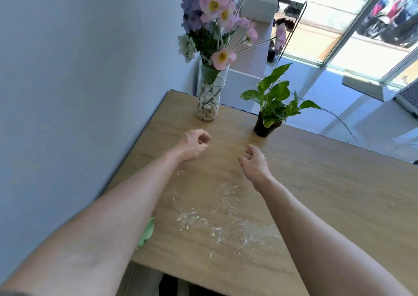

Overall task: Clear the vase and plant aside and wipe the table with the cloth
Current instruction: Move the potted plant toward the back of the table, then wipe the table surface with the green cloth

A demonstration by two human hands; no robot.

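The green cloth [146, 232] lies at the left edge of the worktop [316, 193], and the left forearm [101, 216] covers all but a narrow strip of it, so its shape and folds cannot be told. Beyond the worktop's far end, the flowers [214, 12] in the glass vase [209, 96] run off the top edge, the tallest purple stems losing their tips. Both forearms are cut by the bottom edge, the worktop's right part runs out of the picture, and the fingers [245, 154] of the right hand [254, 162] curl inward, hiding their tips.
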